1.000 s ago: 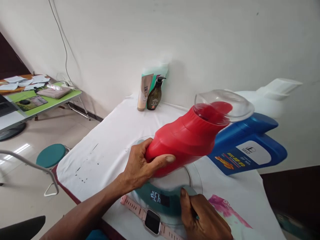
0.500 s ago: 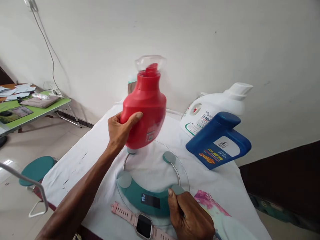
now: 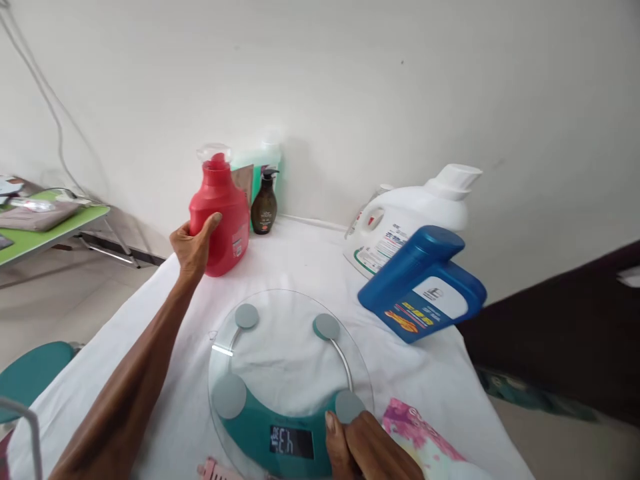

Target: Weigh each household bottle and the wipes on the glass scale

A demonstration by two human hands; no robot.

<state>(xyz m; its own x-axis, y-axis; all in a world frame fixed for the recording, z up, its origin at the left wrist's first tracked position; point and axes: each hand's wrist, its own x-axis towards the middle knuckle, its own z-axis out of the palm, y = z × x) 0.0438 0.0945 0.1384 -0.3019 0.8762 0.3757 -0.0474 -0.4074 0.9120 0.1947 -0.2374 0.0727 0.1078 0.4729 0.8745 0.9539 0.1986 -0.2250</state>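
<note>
My left hand (image 3: pixel 193 243) is wrapped round the side of a red bottle (image 3: pixel 223 220) with a clear cap, upright at the table's back left. Its base is at or just above the cloth; I cannot tell which. Beside it stands a dark pump bottle (image 3: pixel 264 207). In front lies a round glass scale (image 3: pixel 290 347) with a lit display (image 3: pixel 291 442). My right hand (image 3: pixel 373 450) is closed, thumb pressed to fingers, at the scale's front right pad. Whatever its fingers hold, if anything, is hidden.
A tilted blue oil bottle (image 3: pixel 425 287) rests before a leaning white detergent jug (image 3: pixel 405 227). A pink-and-white packet (image 3: pixel 425 433) lies at the right front, a pink watch strap (image 3: pixel 217 471) at the front edge. A green container (image 3: pixel 273 157) stands at the back wall; a teal stool (image 3: pixel 37 377) is left.
My left hand has carried the red bottle from above the scale to the back left of the table. The scale's display shows different digits. My right hand stays at the scale's front right.
</note>
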